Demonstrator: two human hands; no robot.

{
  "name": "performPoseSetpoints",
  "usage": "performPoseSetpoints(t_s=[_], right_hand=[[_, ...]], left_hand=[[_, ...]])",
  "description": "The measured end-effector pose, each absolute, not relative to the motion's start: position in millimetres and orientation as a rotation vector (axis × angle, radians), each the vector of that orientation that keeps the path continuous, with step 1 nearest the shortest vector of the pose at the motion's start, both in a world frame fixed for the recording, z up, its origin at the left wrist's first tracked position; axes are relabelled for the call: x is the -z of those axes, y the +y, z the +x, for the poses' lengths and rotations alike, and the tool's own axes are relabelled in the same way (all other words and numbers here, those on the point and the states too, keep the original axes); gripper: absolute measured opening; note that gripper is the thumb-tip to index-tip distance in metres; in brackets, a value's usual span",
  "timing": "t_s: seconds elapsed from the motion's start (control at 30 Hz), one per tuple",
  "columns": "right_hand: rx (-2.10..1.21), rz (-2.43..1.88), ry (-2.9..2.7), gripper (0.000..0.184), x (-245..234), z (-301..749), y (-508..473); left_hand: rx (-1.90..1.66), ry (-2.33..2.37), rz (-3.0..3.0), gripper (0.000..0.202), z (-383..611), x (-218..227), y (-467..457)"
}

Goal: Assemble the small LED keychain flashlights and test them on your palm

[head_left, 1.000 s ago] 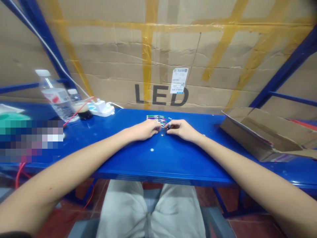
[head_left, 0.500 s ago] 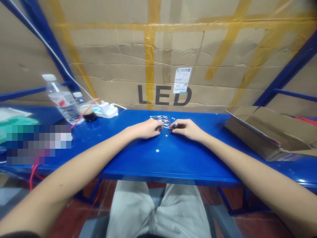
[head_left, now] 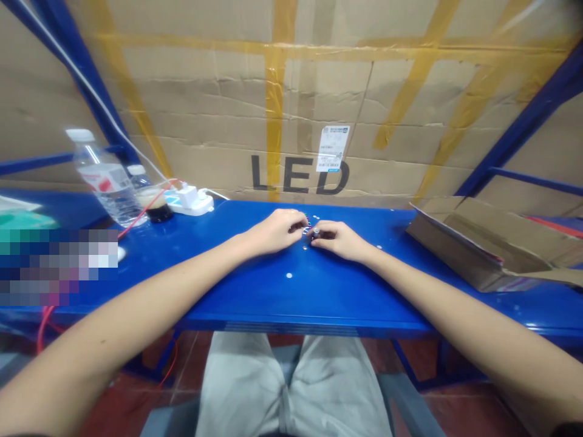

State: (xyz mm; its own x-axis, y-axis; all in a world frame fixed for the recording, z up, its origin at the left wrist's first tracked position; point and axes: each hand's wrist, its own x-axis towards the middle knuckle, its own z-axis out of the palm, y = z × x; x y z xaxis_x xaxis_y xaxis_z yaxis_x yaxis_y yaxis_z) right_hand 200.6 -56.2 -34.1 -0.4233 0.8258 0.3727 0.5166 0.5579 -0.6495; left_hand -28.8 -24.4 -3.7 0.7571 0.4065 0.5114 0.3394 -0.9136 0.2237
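Note:
My left hand lies over a row of thin, shiny coloured sticks at the middle of the blue table. Its fingers curl down and hide most of the row; only bits show at the fingertips, and what they grip is hidden. Close beside it, my right hand pinches a small dark object with a silvery end between thumb and fingers. The two hands' fingertips nearly meet. A small round pale spot is on the tabletop nearer to me.
On the left stand a clear water bottle, a smaller bottle with dark liquid and a white power strip with cables. An open cardboard box sits at the right. A large taped carton forms the back wall.
My left hand has shifted slightly right and spread over the coloured sticks, covering most of them. My right hand keeps its pinch almost in place. The view has turned slightly.

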Motion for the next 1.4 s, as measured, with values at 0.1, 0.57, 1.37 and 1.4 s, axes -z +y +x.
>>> performPoseSetpoints(t_s=[0.1,0.57,1.37,1.4], right_hand=[[-0.515,-1.023,-2.155,0.012,36,201,-55],[-0.393,-0.919,-2.24,0.008,37,198,-55],[-0.452,-1.052,-2.219,0.009,32,207,-50],[-0.464,-1.058,-2.223,0.01,32,208,-50]], left_hand=[[-1.014,0.553,2.795,0.015,-27,5,-27],[-0.99,0.361,2.832,0.017,-19,15,-31],[-0.466,0.642,2.789,0.015,-28,12,-29],[-0.466,0.607,2.784,0.016,-27,15,-28]])
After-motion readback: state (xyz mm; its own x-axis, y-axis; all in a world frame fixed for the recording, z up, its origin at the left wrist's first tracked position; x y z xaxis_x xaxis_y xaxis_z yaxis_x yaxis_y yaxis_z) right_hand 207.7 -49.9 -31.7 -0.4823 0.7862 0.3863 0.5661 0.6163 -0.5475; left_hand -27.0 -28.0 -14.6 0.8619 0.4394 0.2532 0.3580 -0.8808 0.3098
